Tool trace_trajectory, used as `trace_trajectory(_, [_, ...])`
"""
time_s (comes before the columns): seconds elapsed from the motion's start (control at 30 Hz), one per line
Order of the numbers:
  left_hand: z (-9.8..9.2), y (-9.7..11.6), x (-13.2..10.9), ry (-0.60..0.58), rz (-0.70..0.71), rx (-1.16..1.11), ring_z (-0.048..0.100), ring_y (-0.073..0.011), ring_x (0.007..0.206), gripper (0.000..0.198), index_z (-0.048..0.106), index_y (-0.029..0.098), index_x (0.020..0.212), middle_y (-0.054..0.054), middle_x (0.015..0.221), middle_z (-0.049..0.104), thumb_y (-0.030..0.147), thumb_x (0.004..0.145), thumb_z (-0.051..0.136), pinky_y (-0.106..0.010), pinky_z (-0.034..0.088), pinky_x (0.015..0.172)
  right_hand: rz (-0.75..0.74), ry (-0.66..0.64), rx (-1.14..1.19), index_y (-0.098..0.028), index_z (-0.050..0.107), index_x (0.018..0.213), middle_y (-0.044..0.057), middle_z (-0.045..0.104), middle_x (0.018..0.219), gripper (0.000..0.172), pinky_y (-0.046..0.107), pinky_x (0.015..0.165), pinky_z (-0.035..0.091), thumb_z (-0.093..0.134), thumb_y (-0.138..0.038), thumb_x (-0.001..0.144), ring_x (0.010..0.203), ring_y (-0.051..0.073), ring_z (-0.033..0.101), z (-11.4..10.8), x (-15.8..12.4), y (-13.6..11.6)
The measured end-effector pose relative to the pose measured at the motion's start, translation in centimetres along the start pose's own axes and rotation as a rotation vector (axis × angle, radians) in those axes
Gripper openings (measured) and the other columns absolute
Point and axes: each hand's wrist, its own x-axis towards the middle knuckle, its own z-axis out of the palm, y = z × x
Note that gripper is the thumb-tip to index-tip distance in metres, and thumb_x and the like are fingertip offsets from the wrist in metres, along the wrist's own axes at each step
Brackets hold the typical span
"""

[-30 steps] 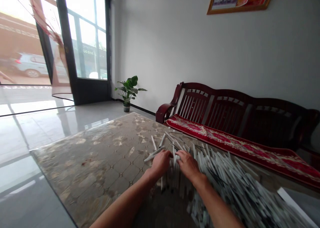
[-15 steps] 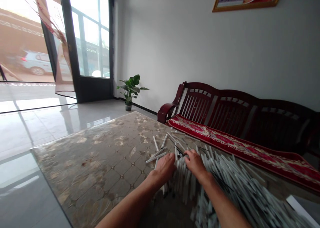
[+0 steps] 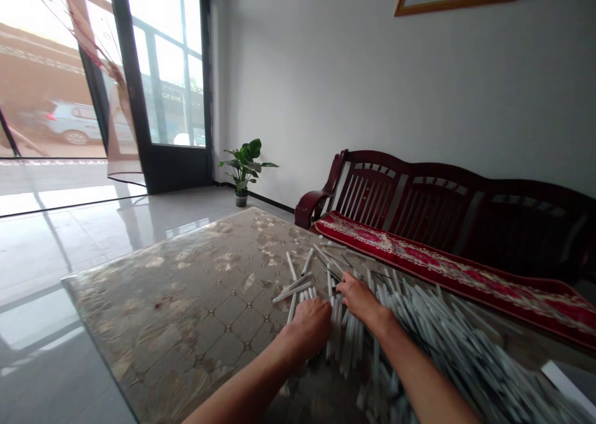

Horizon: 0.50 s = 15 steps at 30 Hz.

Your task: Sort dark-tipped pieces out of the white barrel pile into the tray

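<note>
Though the left hand (image 3: 310, 321) curls onto the tubes (image 3: 433, 324), whether it clasps any is hidden; the right hand (image 3: 358, 297) lies flat, unclenched, beside it. Tubes heap beneath and rightward on the table (image 3: 186, 300): light, stiff, probably slippery, so pinch mid-length.

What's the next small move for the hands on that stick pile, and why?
Probably draw both hands back a little, raking a small batch of white sticks out of the pile. The left hand is curled at the pile's left edge, the right hand lies palm-down on sticks beside it, and the sticks between them lie roughly parallel.
</note>
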Motion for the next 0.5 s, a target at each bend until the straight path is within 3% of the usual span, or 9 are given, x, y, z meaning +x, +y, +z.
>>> trace_trajectory(0.23, [-0.5, 0.3, 0.0, -0.085, 0.088, 0.062, 0.07, -0.0328, 0.096, 0.029, 0.073, 0.012, 0.092, -0.02, 0.096, 0.073, 0.006, 0.076, 0.05, -0.04, 0.052, 0.083, 0.035, -0.02, -0.087, -0.013, 0.072, 0.102, 0.017, 0.06, 0.117, 0.031, 0.034, 0.088, 0.05, 0.059, -0.004, 0.075, 0.1, 0.027, 0.067, -0.3, -0.3, -1.0])
trace_trajectory(0.37, [0.2, 0.6, -0.2, -0.104, 0.147, 0.084, 0.067, -0.0321, 0.102, 0.032, 0.071, 0.01, 0.098, -0.022, 0.104, 0.071, 0.002, 0.078, 0.047, -0.04, 0.049, 0.09, 0.08, -0.009, -0.078, -0.012, 0.073, 0.101, 0.018, 0.063, 0.116, 0.032, 0.034, 0.085, 0.051, 0.058, -0.004, 0.073, 0.096, 0.028, 0.069, -0.1, -0.1, -1.3])
trace_trajectory(0.5, [1.0, 1.1, -0.4, -0.096, 0.146, 0.092, 0.065, -0.0332, 0.103, 0.036, 0.067, 0.009, 0.104, -0.024, 0.108, 0.068, 0.0, 0.077, 0.044, -0.04, 0.049, 0.085, 0.122, 0.014, -0.054, -0.012, 0.075, 0.096, 0.018, 0.067, 0.112, 0.031, 0.033, 0.084, 0.051, 0.06, -0.005, 0.07, 0.095, 0.029, 0.069, 0.3, -0.1, -1.1])
